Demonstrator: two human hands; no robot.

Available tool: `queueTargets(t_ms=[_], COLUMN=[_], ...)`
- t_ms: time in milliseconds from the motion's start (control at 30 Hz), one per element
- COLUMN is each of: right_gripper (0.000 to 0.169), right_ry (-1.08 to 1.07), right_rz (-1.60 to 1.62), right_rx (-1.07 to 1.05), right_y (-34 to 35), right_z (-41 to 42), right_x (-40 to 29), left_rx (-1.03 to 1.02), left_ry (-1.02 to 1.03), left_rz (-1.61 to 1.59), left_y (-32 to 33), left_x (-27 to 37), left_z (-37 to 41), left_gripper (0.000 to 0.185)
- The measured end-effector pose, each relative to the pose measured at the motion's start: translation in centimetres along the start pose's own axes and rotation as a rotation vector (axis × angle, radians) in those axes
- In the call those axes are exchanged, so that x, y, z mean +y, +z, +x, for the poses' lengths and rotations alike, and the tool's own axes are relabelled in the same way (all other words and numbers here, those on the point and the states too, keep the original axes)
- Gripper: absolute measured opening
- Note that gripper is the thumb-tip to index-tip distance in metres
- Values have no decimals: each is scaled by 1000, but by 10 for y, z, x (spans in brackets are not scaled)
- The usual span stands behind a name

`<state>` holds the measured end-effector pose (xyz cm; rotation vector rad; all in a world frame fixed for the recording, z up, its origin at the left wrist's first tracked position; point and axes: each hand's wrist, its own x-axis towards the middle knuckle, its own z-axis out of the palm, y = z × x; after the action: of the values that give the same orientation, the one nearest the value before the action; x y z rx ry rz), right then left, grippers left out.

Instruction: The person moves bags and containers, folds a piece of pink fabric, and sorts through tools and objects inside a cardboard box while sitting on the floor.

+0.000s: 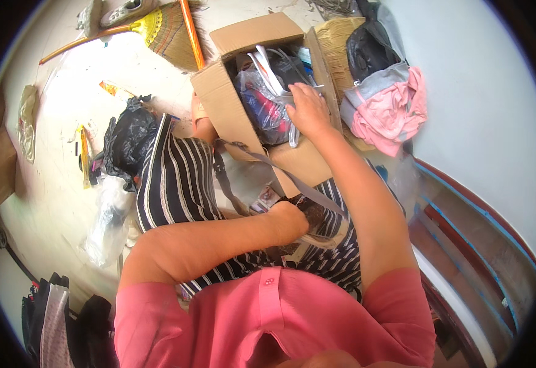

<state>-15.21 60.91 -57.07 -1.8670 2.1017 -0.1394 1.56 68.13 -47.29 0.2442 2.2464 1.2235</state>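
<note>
My right hand (310, 109) is spread over the right side of an open cardboard box (231, 110). Its fingertips touch a white, band-like item (268, 69) lying on the contents. Below them is a clear plastic bag (263, 103) with red and blue things inside. Black bundled items (288, 64) fill the far end of the box. Down at my lap, my left hand (290, 223) is curled against a brown patterned bag (313, 212), its fingertips hidden. A long grey-brown strap (291, 177) runs from the box's near side across my lap.
A broom (171, 37) and shoes (125, 11) lie at the far left. Black (130, 133) and clear plastic bags (109, 216) are beside my left knee. Pink cloth (387, 110) and a black bag (371, 46) are right of the box. Blue-edged shelving (470, 239) stands at right.
</note>
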Motion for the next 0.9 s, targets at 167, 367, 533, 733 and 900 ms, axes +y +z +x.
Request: queueTargets(t_ms=[167,367,533,733,900], right_gripper=[46,24,27,30,47], right_ry=[150,290,155,240,459], right_rz=[-245,383,552,682,285], right_rx=[-462,-407,-544,-424,8], right_y=[16,53,46,41,86], right_z=[20,-26,-56,-45,-28], right_x=[-5,29,29,-17,19], left_rx=[-37,-29,-84,-67,-58], left_ry=[18,19,58,67,65], left_rz=[-28,-44,-12,-15,-78], left_y=[-1,2,-11,2,7], left_x=[-4,-4,3,4,-3], left_z=[-1,-2,-7,-4,-7], left_gripper=[16,18,17,16,15])
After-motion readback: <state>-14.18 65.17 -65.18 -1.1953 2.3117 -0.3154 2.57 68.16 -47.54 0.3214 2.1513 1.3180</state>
